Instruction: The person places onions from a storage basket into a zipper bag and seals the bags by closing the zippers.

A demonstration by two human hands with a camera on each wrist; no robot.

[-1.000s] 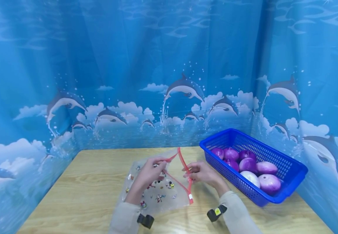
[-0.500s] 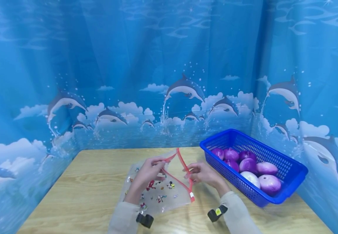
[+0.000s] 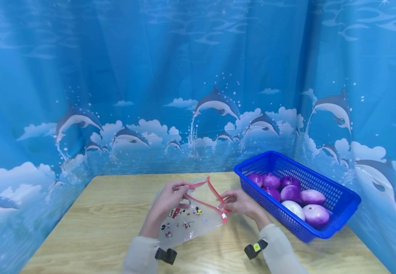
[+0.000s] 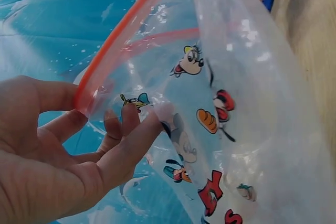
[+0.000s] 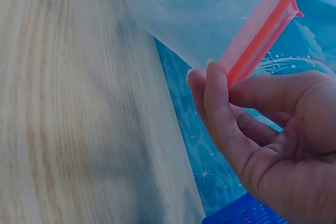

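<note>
A clear zipper bag (image 3: pixel 184 226) printed with cartoon figures is held up above the table, its red-edged mouth spread apart in the head view. My left hand (image 3: pixel 169 198) pinches the left side of that red edge; in the left wrist view thumb and finger grip its corner, other fingers lying against the plastic. My right hand (image 3: pixel 240 205) pinches the opposite red edge between thumb and fingers, close to the white slider (image 3: pixel 223 216). In the right wrist view the red zip strip (image 5: pixel 262 27) runs up from those fingertips. Nothing shows inside the bag.
To the right of my right hand stands a blue perforated basket (image 3: pixel 343 205) holding several purple onions (image 3: pixel 291 193) and a paler, whitish one (image 3: pixel 293 209). The wooden table (image 3: pixel 91 224) ends against a blue dolphin-print curtain (image 3: pixel 170 95).
My left hand has shifted left and slightly up with its edge of the bag. The slider end of the bag has risen. My right hand has hardly moved.
</note>
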